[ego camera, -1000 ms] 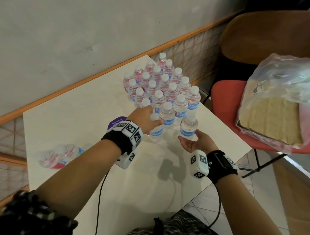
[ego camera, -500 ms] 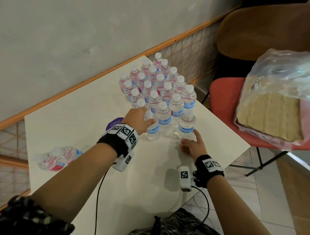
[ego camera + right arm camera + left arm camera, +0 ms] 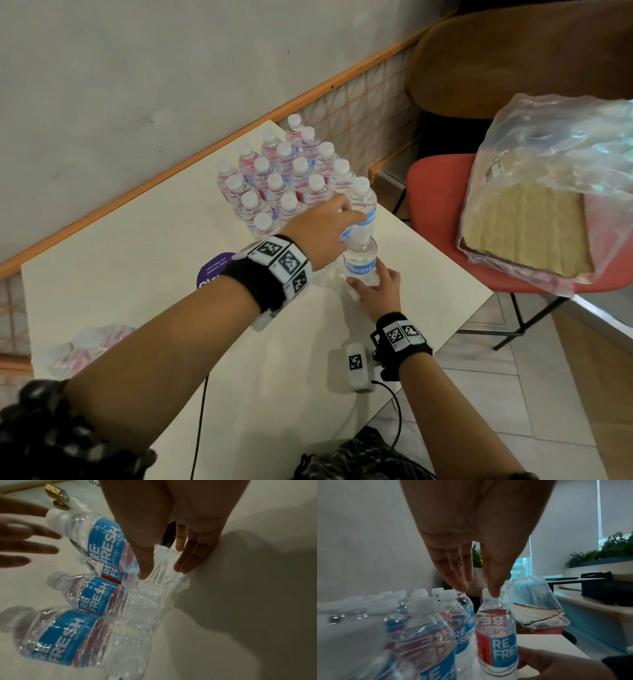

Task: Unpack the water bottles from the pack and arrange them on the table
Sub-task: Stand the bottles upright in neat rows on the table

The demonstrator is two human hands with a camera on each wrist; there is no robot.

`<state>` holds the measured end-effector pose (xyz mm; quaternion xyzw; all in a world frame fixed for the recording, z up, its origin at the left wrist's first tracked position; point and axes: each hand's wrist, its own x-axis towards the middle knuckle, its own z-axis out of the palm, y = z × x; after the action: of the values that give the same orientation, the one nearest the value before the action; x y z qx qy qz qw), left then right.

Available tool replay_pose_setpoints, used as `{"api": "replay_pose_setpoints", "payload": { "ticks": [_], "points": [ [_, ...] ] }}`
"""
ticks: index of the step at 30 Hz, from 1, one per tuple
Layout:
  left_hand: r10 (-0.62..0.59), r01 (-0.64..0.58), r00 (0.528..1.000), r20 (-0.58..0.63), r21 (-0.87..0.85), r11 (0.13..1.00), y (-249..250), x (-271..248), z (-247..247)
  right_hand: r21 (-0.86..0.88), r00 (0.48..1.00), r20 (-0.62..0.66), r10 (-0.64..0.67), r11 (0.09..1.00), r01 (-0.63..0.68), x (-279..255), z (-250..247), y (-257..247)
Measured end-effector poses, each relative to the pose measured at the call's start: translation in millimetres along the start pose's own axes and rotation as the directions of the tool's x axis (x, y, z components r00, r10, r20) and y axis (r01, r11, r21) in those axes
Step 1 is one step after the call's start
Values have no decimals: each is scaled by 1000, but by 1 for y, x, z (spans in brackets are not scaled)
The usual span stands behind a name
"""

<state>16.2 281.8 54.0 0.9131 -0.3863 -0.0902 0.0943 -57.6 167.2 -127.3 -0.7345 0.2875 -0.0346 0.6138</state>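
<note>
Several clear water bottles with white caps and blue-red labels stand packed together at the far right corner of the white table. One bottle stands at the near end of the group. My right hand grips its base between thumb and fingers. My left hand reaches over the group's right side with straight fingers, its fingertips hovering at the caps and holding nothing.
The table's right edge runs close beside the held bottle. A red chair on the right carries the torn plastic pack with its cardboard tray. Crumpled wrap lies at the table's left edge; a purple sticker shows under my left wrist.
My right hand turned palm down and closed round the nearest bottle's base. My left hand let go of a front-left bottle and swung right across the caps.
</note>
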Motion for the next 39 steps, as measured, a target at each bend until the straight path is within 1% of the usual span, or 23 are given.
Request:
{"api": "replay_pose_setpoints", "payload": {
  "ticks": [2,4,8,11,14,17,18,20,22,26,30,37,39],
  "points": [
    [-18,21,994,106,-25,999,6,14,5,-23,1000,11,-16,1000,16,0,-2,2],
    [-34,43,990,135,-61,997,9,24,6,-35,999,-3,-33,999,33,-1,-4,4],
    [-53,60,992,112,-61,996,18,36,6,-26,998,-35,-49,998,48,0,-3,7],
    [-92,98,992,85,-62,993,22,37,9,-53,996,-78,-46,998,42,7,0,9],
    [-105,106,994,14,-53,993,11,29,12,-118,993,-105,-61,992,49,17,0,11],
    [-133,135,990,-51,37,990,-8,22,9,-148,990,-132,-59,988,39,25,-5,13],
    [-157,160,986,-48,62,985,-14,21,8,-141,987,-147,-62,989,41,28,-8,13],
    [-196,196,981,-5,95,976,-22,20,6,-117,983,-174,-52,993,32,34,-16,13],
    [-206,200,978,35,124,972,-24,19,4,-103,984,-178,-30,995,11,40,-23,11],
    [-210,200,976,58,151,968,-25,21,1,-125,988,-150,-27,992,8,50,-33,7],
    [-206,195,977,54,153,969,-24,22,1,-174,992,-124,-21,985,-1,54,-35,2],
    [-198,192,980,28,146,970,-25,21,3,-248,984,-175,-16,968,-28,46,-28,-9],
    [-202,197,979,26,145,970,-24,20,2,-272,986,-168,-12,962,-35,45,-26,-11]
  ]
}}
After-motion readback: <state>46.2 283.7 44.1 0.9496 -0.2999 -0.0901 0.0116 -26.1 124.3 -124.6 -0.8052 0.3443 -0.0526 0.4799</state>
